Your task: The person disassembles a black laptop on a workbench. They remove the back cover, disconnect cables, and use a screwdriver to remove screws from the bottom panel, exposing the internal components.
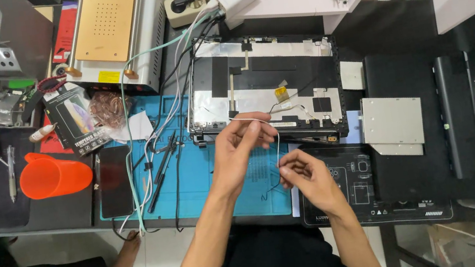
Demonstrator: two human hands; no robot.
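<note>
Looping thinly between both hands, a white wire [268, 127] is pinched by left fingers [250, 134] and right fingers [286, 170].

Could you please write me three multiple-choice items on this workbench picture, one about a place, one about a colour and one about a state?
1. Where does the orange cup lie?
A. on the dark mat left of the blue mat
B. on the opened laptop shell
C. on the white shelf at the right

2. What colour is the thin wire between the hands?
A. red
B. white
C. green

3. How do the hands stand?
A. both rest flat on the mat
B. one holds a screwdriver
C. both pinch the wire

Key: 1 A, the cup lies on its side left of the blue mat. 2 B, the wire loops pale white in front of the opened laptop shell. 3 C, the left hand and the right hand each grip the wire above the mat.
</note>
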